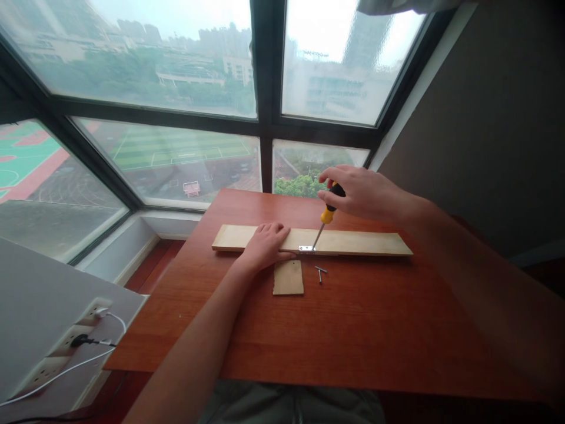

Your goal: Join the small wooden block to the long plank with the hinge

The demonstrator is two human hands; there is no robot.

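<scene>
A long pale wooden board [357, 240] lies flat across the reddish-brown table. My left hand [267, 242] grips it left of its middle, fingers over the top and thumb along the near edge. Beside that thumb, a small metal hinge [307, 248] sits at the board's near edge. My right hand [348, 187] is closed round the handle of a yellow and black screwdriver [327, 214]. The screwdriver leans slightly, its tip down at the right end of the hinge. Whether the tip sits in a screw head is too small to tell.
On the table [353, 330], a small square wooden piece [288, 278] lies in front of the board. Two screws [320, 274] rest to its right. Large windows [185, 159] stand behind the table. Wall sockets [70, 340] with plugged-in cables are at the lower left.
</scene>
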